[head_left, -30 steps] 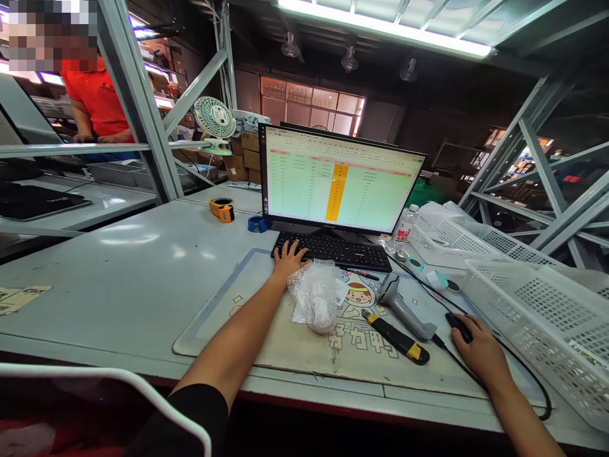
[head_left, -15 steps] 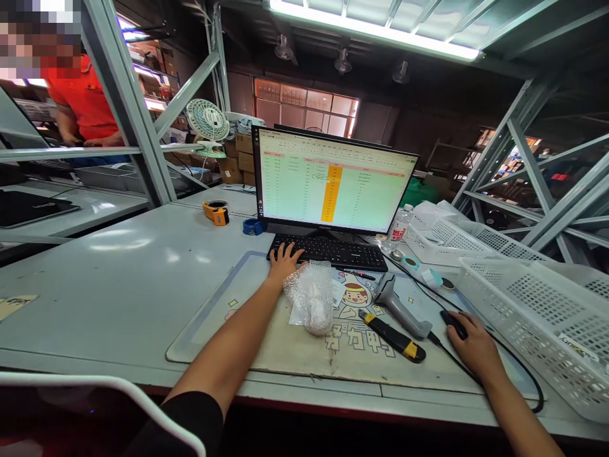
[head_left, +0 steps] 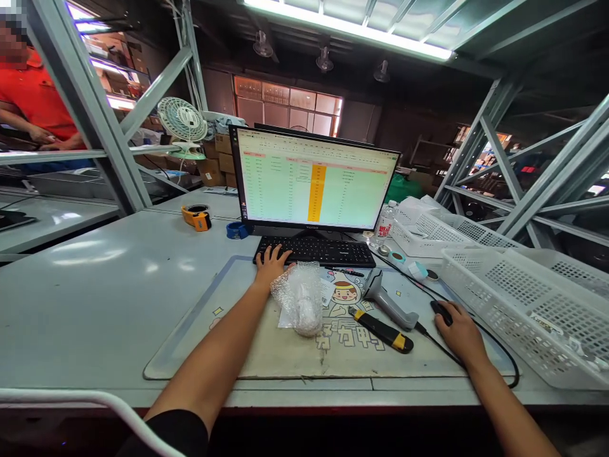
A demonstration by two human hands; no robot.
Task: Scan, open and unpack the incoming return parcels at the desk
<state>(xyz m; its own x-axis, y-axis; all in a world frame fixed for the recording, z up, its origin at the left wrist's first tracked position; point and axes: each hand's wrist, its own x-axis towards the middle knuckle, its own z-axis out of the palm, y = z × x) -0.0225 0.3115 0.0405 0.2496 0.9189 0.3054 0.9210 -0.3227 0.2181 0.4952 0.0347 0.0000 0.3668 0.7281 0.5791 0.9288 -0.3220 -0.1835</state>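
The black keyboard [head_left: 328,252] stands on the counter [head_left: 85,311] before the monitor [head_left: 280,190]; the left hand [head_left: 270,270] rests on its left end, fingers spread. The mouse [head_left: 442,312] lies under the right hand [head_left: 461,333], which curves over it; whether it grips, I cannot tell. Between the hands lie a bubble-wrapped item [head_left: 308,308], a cutter [head_left: 380,330] and a scanner [head_left: 390,304]. White baskets [head_left: 504,317] stand farther right.

Bright tube light [head_left: 352,30] overhead; reddish window [head_left: 276,94]; grey metal frames [head_left: 84,105]; apparently dark wall [head_left: 356,124]
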